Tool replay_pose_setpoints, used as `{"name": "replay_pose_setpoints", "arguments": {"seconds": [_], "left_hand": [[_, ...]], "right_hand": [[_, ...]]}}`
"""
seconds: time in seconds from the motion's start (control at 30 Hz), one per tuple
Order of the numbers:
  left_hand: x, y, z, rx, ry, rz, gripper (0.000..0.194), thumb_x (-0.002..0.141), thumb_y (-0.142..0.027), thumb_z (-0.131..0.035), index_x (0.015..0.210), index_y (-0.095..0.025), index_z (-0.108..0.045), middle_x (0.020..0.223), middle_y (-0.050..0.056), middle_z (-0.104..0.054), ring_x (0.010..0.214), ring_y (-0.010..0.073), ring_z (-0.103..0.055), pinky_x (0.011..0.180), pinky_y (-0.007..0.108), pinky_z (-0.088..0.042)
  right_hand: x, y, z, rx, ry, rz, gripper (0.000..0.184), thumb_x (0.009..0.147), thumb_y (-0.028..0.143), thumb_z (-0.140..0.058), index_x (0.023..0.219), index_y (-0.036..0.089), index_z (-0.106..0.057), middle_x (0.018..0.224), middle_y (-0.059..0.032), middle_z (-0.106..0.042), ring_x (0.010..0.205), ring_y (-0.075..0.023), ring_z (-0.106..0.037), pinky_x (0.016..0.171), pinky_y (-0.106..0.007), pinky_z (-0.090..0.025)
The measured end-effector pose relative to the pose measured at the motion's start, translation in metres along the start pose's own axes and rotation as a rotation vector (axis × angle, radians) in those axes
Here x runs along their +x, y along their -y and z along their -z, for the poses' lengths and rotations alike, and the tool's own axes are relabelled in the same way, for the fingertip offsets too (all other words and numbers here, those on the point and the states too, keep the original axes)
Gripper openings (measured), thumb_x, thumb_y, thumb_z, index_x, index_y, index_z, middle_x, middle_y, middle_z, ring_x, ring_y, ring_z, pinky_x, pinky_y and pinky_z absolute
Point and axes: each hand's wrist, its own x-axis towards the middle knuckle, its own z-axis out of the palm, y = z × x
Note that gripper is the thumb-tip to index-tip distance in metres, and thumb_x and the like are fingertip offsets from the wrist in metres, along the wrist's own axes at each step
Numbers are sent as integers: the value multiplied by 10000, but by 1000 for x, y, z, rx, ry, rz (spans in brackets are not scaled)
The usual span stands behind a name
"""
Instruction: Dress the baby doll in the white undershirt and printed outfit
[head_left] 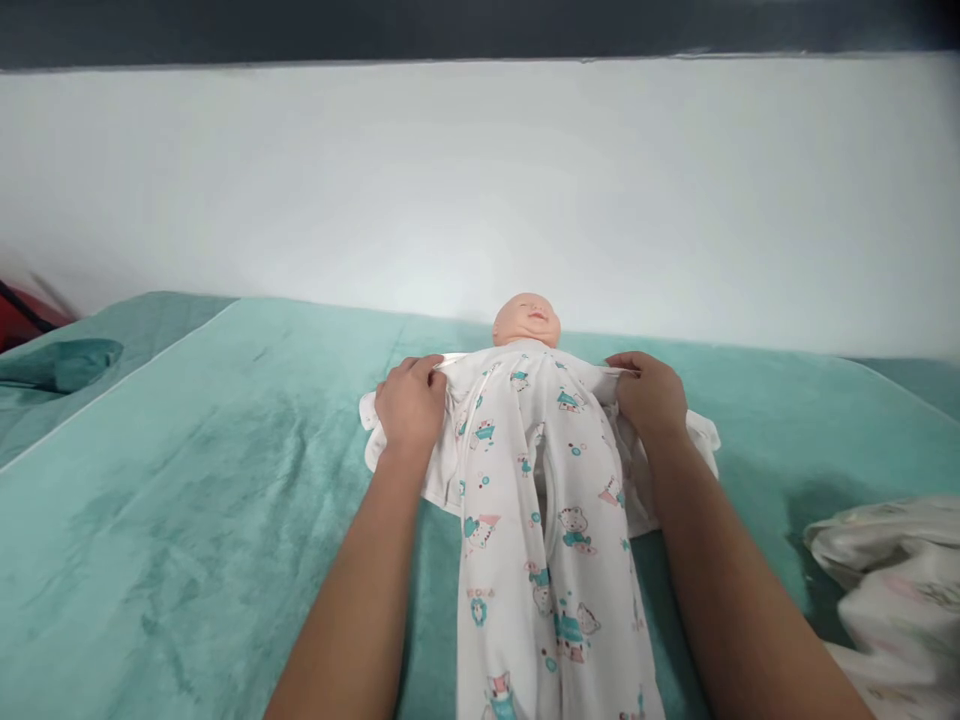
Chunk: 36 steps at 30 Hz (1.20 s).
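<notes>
A baby doll lies on its back, its head showing above the clothes. White baby trousers with teal and pink animal prints are spread over its body, waistband at the neck and legs running towards me. At the waistband's left corner, my left hand pinches the cloth. My right hand grips the right corner the same way, and the waistband is stretched between them. Beneath the trousers a white baby top sticks out on both sides. The doll's arms and legs are hidden.
A teal plush sheet covers the surface under the doll. Crumpled white printed cloth lies at the lower right. Behind the doll's head rises a white wall. Something red shows at the far left edge.
</notes>
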Motion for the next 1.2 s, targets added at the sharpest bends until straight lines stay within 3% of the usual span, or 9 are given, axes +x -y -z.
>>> {"name": "replay_pose_setpoints", "arguments": {"seconds": [0.1, 0.2, 0.27, 0.33, 0.5, 0.67, 0.9, 1.03, 1.2], "left_hand": [[1, -1, -1, 12, 39, 9, 365, 909, -252, -431, 1140, -306, -708, 1197, -5, -706, 1101, 217, -628, 908, 344, -450], [2, -1, -1, 30, 53, -8, 331, 935, -333, -435, 1132, -306, -699, 1190, 6, -711, 1107, 229, -631, 933, 359, -440], [2, -1, -1, 42, 56, -13, 323, 941, -377, -441, 1136, -300, -687, 1172, 17, -718, 1101, 244, -635, 938, 378, -436], [1, 0, 0, 46, 68, -10, 315, 942, -367, -442, 1137, -296, -678, 1158, 23, -724, 1092, 253, -640, 935, 393, -432], [2, 4, -3, 21, 72, -13, 354, 943, -298, -424, 1244, -270, -609, 1192, 46, -715, 1116, 263, -634, 951, 410, -415], [4, 9, -7, 44, 71, -37, 345, 936, -278, -421, 1218, -252, -617, 1142, 57, -731, 1085, 278, -648, 906, 414, -426], [3, 10, -8, 47, 39, -63, 304, 934, -268, -441, 1162, -283, -642, 1128, 32, -738, 1045, 263, -658, 862, 390, -429], [1, 8, -5, 20, 9, -63, 288, 936, -250, -454, 1147, -270, -650, 1133, 34, -733, 1050, 255, -649, 854, 377, -435], [-1, 8, 0, -40, -51, -110, 281, 944, -217, -451, 1145, -254, -645, 1121, 34, -720, 1043, 229, -638, 866, 349, -443]], "right_hand": [[-5, 7, -2, 142, -73, 105, 408, 731, 166, -445, 1012, 215, -737, 1051, -63, -739, 986, -261, -640, 889, -405, -470], [-21, 35, 2, 314, -149, 213, 340, 780, 211, -476, 1013, 209, -724, 1099, -69, -727, 1034, -253, -637, 952, -429, -466], [-34, 62, 8, 421, -106, 312, 314, 819, 243, -489, 1046, 217, -705, 1126, -60, -720, 1042, -235, -642, 956, -415, -471], [-44, 91, 11, 430, 55, 443, 299, 864, 277, -484, 1072, 226, -692, 1145, -49, -715, 1064, -219, -640, 964, -392, -467], [-41, 158, -12, -148, 600, 805, 306, 883, 314, -509, 1127, 225, -673, 1192, -66, -693, 1086, -250, -617, 888, -367, -460], [-31, 196, -41, -584, 756, 966, 227, 849, 226, -525, 1029, 161, -646, 1133, -132, -659, 891, -229, -638, 671, -300, -424], [-35, 204, -50, -765, 829, 836, 604, 804, 344, -629, 1337, 131, -439, 925, -114, -697, 815, -269, -651, 583, -301, -387], [-35, 197, -44, -682, 774, 801, 519, 802, 360, -625, 1279, 197, -500, 994, -97, -705, 823, -247, -647, 588, -291, -385], [-35, 173, -21, -514, 601, 747, 421, 861, 395, -542, 1275, 332, -583, 1143, -36, -701, 941, -239, -644, 673, -301, -428]]}}
